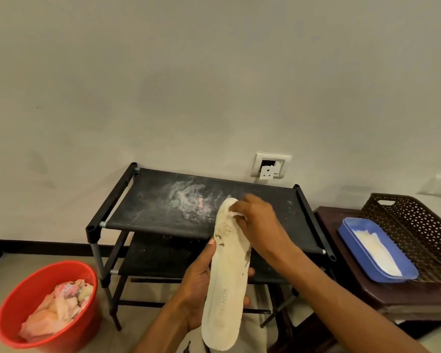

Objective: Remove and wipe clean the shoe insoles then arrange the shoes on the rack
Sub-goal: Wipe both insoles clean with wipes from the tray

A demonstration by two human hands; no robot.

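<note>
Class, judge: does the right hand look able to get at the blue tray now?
Probably yes: nothing stands between the right hand and the blue tray, though its fingers pinch a wipe.

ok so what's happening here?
A person is wiping a shoe insole. The left hand grips the pale insole around its middle, in front of the black rack. The right hand pinches a white wipe against the insole's far tip. Dark marks show on the insole's far half. The rack's top shelf is dusty and holds no shoes. A red bucket on the left holds crumpled tissue, and a blue tray on the right holds flat white sheets.
</note>
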